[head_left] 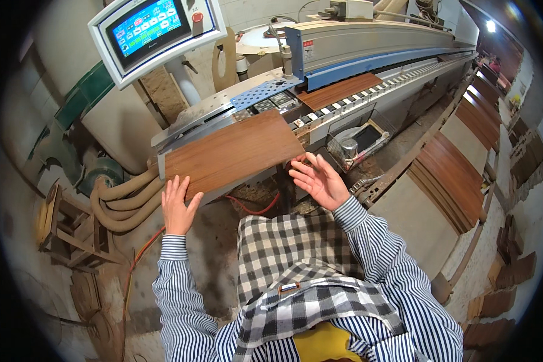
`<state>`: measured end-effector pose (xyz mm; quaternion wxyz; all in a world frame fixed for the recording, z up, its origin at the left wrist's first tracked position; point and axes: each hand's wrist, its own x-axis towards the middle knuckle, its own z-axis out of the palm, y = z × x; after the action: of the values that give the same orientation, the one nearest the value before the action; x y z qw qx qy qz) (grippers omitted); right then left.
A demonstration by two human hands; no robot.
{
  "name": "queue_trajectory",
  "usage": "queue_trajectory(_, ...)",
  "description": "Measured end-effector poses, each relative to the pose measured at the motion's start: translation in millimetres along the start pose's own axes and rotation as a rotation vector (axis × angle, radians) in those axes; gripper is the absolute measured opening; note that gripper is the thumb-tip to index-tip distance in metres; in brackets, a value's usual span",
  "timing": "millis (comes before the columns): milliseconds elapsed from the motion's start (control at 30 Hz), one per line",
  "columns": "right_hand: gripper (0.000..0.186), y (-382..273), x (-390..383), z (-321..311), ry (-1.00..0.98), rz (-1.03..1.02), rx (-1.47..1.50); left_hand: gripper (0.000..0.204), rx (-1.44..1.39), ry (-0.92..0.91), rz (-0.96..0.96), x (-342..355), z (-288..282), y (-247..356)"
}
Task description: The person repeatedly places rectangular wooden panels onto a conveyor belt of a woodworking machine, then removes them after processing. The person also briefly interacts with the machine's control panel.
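Observation:
A brown wood-grain panel (235, 154) lies flat on the infeed end of a long edge-banding machine (368, 51). My left hand (178, 202) rests on the panel's near left corner, fingers stretched out over its edge. Just off the panel's right end is my right hand (320, 181), palm turned up and fingers apart, with nothing in it. Further along, a second brown panel (344, 89) sits under the machine's blue-edged beam, beside the black-and-white track (350, 99).
A control screen (148, 27) with a red button stands at the upper left. Below the track hangs a wire basket (359, 142) with a metal cup. Stacked brown panels (443, 175) lie on a rail to my right. Thick hoses (127, 202) and a wooden stool (75, 226) are at left.

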<state>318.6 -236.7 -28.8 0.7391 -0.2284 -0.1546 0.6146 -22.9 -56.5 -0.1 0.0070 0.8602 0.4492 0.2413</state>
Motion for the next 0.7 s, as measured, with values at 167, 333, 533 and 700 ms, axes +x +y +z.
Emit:
queue_trajectory(167,0.05,-9,-57,-40,0.287,-0.047,-0.679,0.06,-0.04,-0.014,-0.08,39,15,-7)
queue_trajectory(333,0.051,-24,-158,-137,0.727,-0.381,-2.046,0.062,0.035,-0.049,-0.178,71,14,4)
queue_trajectory(533,0.058,-10,-255,-208,1.132,-0.146,-2.475,0.059,0.077,0.061,-0.097,75,42,-6)
queue_trajectory(700,0.063,-2,-251,-226,1.18,-0.131,-2.451,0.058,0.103,0.105,-0.045,72,49,-30)
